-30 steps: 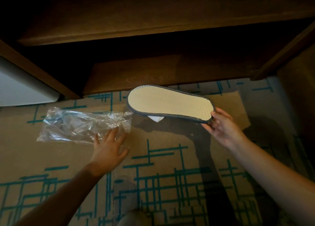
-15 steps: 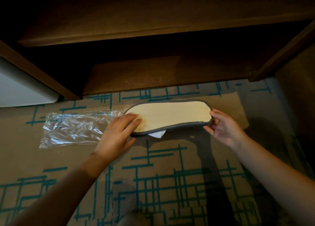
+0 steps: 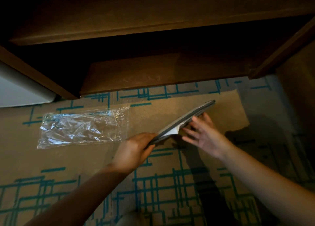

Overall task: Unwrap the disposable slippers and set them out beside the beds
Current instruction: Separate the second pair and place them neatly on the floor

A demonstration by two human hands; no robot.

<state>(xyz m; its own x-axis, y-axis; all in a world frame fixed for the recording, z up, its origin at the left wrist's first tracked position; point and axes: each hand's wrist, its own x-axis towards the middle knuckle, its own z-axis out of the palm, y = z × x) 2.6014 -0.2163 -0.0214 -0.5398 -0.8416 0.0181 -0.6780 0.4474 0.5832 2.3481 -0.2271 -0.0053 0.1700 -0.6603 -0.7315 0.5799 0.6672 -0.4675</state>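
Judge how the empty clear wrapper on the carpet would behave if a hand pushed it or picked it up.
The wrapper looks like thin, crinkled film lying nearly flat on the carpet, so it would probably flop and crumple rather than hold its shape. It seems very light: a push would likely skid or bunch it. Its glossy highlights suggest a slick surface, easier to pinch at an edge than to scoop.

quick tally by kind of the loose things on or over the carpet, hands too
slipper bundle, seen edge-on, number of slippers in it unclear: 1
clear plastic wrapper: 1
hands: 2, left hand and right hand
total: 4
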